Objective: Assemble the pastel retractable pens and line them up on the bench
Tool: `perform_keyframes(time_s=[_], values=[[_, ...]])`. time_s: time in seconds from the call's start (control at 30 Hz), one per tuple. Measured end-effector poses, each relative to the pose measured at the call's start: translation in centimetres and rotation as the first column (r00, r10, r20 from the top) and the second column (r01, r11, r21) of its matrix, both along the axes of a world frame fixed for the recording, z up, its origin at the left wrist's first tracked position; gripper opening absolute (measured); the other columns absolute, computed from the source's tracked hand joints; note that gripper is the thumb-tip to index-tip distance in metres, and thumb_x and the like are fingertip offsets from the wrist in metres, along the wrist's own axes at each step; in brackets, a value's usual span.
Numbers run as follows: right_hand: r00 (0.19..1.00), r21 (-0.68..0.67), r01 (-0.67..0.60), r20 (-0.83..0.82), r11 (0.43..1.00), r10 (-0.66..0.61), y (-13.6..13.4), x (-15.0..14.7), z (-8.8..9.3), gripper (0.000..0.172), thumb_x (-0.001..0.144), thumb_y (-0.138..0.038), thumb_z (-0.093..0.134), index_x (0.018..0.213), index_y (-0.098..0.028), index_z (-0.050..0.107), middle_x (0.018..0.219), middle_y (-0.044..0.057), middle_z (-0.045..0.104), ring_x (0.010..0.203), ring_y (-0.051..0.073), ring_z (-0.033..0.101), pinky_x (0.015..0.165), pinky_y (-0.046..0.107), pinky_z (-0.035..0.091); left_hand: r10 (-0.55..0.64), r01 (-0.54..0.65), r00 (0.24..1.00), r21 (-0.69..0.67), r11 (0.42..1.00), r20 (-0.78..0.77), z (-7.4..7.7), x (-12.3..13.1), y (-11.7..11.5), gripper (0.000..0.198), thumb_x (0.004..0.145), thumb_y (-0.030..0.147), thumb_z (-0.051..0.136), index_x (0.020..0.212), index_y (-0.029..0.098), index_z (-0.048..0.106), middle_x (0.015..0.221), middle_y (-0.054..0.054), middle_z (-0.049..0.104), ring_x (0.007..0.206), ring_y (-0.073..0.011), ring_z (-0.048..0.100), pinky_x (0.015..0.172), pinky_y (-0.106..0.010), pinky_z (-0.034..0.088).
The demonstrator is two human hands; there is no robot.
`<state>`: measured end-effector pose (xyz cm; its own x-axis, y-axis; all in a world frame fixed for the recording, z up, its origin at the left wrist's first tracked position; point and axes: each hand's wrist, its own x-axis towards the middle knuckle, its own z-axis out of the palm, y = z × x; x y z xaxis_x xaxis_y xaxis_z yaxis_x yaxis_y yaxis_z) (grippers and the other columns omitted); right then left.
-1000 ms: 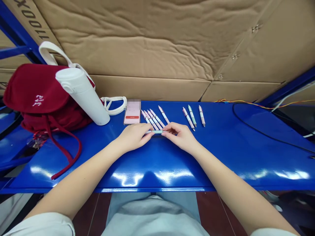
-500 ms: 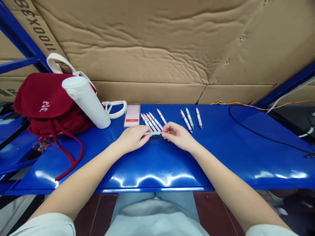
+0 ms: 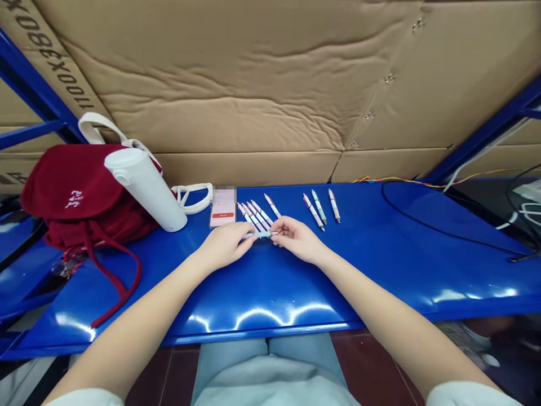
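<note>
Between my two hands a pale green pen (image 3: 262,234) lies level, just above the blue table (image 3: 270,287). My left hand (image 3: 228,243) is closed on its barrel. The fingers of my right hand (image 3: 296,239) pinch the silver tip end. Right behind my hands, several pink-and-white pens (image 3: 255,214) lie slanted side by side, their lower ends partly hidden. One more pink pen (image 3: 273,206) lies a little apart, near my right fingers. Farther right are a pink pen (image 3: 313,212), a green pen (image 3: 319,206) and another pink pen (image 3: 334,206).
A phone (image 3: 223,208) lies behind my left hand. At the left, a white bottle (image 3: 147,189) leans against a dark red bag (image 3: 80,186) with a white strap (image 3: 196,197). A black cable (image 3: 439,226) crosses the table's right side. Cardboard (image 3: 236,113) stands behind.
The camera view has tilted and shifted slightly, so everything sits a little lower and further left. Both hands keep hold of the green pen in nearly the same pose.
</note>
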<state>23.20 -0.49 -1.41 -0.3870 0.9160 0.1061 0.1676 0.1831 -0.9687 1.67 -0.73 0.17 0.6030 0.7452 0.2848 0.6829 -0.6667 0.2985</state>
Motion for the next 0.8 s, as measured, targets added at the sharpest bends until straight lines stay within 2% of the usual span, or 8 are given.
perform_keyframes(time_s=[0.13,0.3,0.37,0.47,0.63,0.8], values=[[0.992,0.014,0.064,0.110,0.998,-0.065,-0.1,-0.1,-0.2,0.011,0.079,-0.029,0.055,0.081,-0.018,0.055,0.069,0.000,0.060,0.059,0.012,0.058,0.058,0.025,0.047,0.007,-0.007,1.000,-0.009,1.000,0.006,0.0,0.0,0.1,0.023,0.092,0.035,0.040,0.094,0.020,0.057,0.092,-0.002,0.066,0.080,-0.0168,0.062,0.067,-0.025,0.045],[0.942,0.127,-0.020,0.336,0.992,-0.023,0.0,0.4,0.1,0.028,0.089,-0.034,0.041,0.071,-0.018,0.055,0.058,-0.002,0.056,0.049,0.009,0.051,0.053,0.023,0.043,-0.006,0.006,1.000,0.026,1.000,-0.008,0.0,0.2,-0.1,0.023,0.092,0.034,0.040,0.096,0.020,0.058,0.094,-0.003,0.066,0.083,-0.0174,0.062,0.071,-0.027,0.046],[0.940,0.161,-0.030,0.339,0.987,-0.027,0.1,0.7,0.3,0.018,0.084,-0.035,0.051,0.082,-0.018,0.056,0.064,-0.002,0.056,0.053,0.009,0.052,0.055,0.023,0.043,-0.016,0.016,1.000,0.015,1.000,-0.020,-0.1,0.2,0.0,0.024,0.092,0.034,0.040,0.098,0.020,0.058,0.093,-0.003,0.066,0.082,-0.0171,0.062,0.072,-0.027,0.046],[0.961,0.163,-0.029,0.275,0.986,-0.017,0.1,1.1,0.4,0.023,0.078,-0.029,0.060,0.097,-0.020,0.051,0.076,-0.002,0.056,0.061,0.010,0.055,0.058,0.023,0.046,-0.013,0.013,1.000,-0.003,1.000,-0.010,0.0,0.1,0.1,0.024,0.093,0.034,0.038,0.096,0.020,0.058,0.093,-0.003,0.066,0.082,-0.0169,0.062,0.071,-0.026,0.046],[0.956,0.157,-0.067,0.294,0.985,0.018,-0.2,1.1,0.3,0.004,0.083,-0.022,0.051,0.087,-0.020,0.051,0.072,-0.002,0.056,0.061,0.011,0.056,0.059,0.024,0.045,-0.030,0.029,0.999,-0.032,0.999,-0.031,0.0,0.2,0.2,0.025,0.093,0.034,0.037,0.096,0.019,0.058,0.093,-0.004,0.066,0.082,-0.0169,0.061,0.071,-0.026,0.046],[0.925,0.294,-0.083,0.378,0.952,-0.036,-0.2,1.0,0.6,0.008,0.087,-0.025,0.048,0.083,-0.019,0.053,0.072,0.000,0.057,0.065,0.012,0.054,0.064,0.025,0.042,0.001,-0.002,0.999,-0.024,1.000,-0.036,0.1,0.5,-0.1,0.026,0.093,0.034,0.037,0.097,0.019,0.058,0.091,-0.003,0.066,0.080,-0.0162,0.061,0.070,-0.026,0.047]])
